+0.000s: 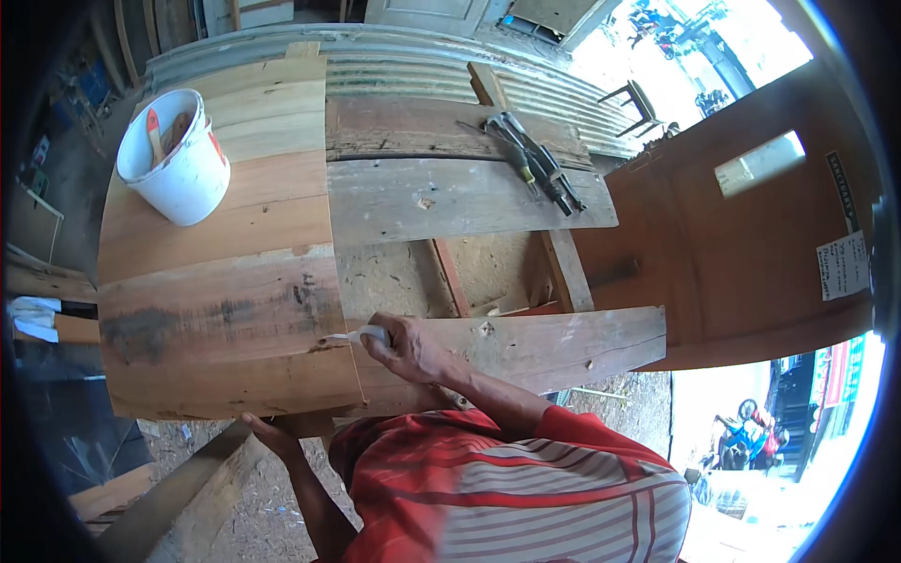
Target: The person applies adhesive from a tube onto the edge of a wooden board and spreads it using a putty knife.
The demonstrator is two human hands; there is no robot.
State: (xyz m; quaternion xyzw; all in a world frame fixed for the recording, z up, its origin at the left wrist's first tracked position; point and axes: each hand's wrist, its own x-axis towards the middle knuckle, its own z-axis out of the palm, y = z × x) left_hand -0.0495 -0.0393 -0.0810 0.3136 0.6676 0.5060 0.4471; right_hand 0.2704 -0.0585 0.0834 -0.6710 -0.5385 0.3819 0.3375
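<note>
My right hand (405, 349) is closed around a small white squeeze bottle (374, 334) with a narrow tip. The tip points left, over a dark knot near the right edge of a wide wooden panel (216, 211). Dark smudges mark the panel to the left of that tip. At the panel's near edge, my left hand (269, 434) touches the wood with fingers extended; part of it is hidden by the edge. The bottle's body is mostly covered by my fingers.
A white bucket (192, 183) holding a red-handled brush (154, 131) stands on the panel's far left. Power or hand tools (535, 161) lie on grey planks (469, 195) at the far right. A brown door (723, 253) lies beyond, and corrugated sheets (413, 70) run behind.
</note>
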